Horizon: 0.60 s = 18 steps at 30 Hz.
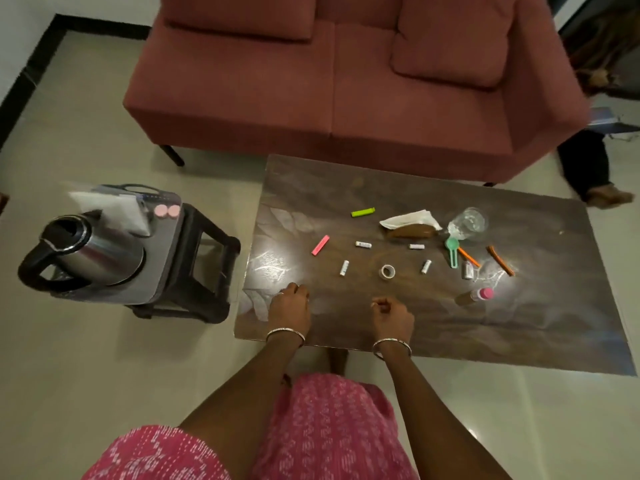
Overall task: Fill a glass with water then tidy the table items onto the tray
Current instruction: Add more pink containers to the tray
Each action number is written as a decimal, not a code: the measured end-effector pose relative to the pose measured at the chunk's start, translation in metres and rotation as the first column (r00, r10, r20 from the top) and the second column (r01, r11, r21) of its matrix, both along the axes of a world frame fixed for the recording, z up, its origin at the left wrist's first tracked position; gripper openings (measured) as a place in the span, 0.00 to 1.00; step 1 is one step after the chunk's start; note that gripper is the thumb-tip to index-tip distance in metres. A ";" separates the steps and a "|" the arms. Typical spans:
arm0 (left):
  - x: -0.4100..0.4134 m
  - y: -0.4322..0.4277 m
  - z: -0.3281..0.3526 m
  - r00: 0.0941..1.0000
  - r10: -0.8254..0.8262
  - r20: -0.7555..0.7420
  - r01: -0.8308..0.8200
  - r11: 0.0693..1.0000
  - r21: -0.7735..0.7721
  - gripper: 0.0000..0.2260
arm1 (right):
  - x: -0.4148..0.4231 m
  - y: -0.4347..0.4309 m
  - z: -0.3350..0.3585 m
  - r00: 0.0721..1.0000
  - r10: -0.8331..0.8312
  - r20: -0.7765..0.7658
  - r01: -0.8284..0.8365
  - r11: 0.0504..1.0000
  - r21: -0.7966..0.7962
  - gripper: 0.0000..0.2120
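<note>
Leaning over table (346, 188), left hand (289, 306) and right hand (393, 317) loosely curled above near edge, glass (467, 223) toward far right.

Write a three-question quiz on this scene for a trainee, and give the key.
1. True or false: the glass stands upright on the table.
2. Multiple choice: the kettle sits on A) the table, B) the tray on the stool, C) the floor.
3. Fill in: the bottle lying near the table's right side has a ____ cap.

Key: 1. False, it lies on its side. 2. B. 3. Pink.
</note>
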State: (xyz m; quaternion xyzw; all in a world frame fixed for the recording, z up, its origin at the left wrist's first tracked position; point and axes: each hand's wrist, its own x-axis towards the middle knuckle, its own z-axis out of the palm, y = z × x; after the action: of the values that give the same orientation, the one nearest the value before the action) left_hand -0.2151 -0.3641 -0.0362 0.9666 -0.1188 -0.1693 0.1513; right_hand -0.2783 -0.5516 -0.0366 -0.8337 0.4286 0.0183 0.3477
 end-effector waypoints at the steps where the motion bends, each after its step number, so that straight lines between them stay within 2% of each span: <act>1: 0.004 -0.012 -0.001 1.000 -0.014 0.005 0.014 1.000 -0.013 0.10 | -0.002 -0.009 -0.002 1.000 -0.027 0.006 0.027 1.000 0.009 0.07; 5: 0.016 -0.061 -0.010 0.999 -0.053 -0.005 0.053 0.998 -0.033 0.10 | -0.007 -0.046 -0.010 0.996 -0.094 0.003 0.094 0.994 0.048 0.07; 12: 0.019 -0.158 -0.029 0.994 -0.068 -0.090 0.066 0.997 -0.026 0.10 | -0.010 -0.144 -0.028 0.992 -0.118 -0.054 0.121 0.991 0.056 0.07; 18: 0.033 -0.228 -0.055 0.975 -0.083 -0.204 0.095 0.994 0.049 0.16 | -0.009 -0.239 -0.047 0.993 -0.059 -0.106 0.052 0.996 -0.074 0.07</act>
State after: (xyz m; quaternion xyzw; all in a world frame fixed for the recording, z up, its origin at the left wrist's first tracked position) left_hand -0.1822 -0.5926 -0.0915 0.9421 -0.1411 -0.2765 0.1265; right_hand -0.2872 -0.7909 -0.0840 -0.8310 0.4703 0.0388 0.2946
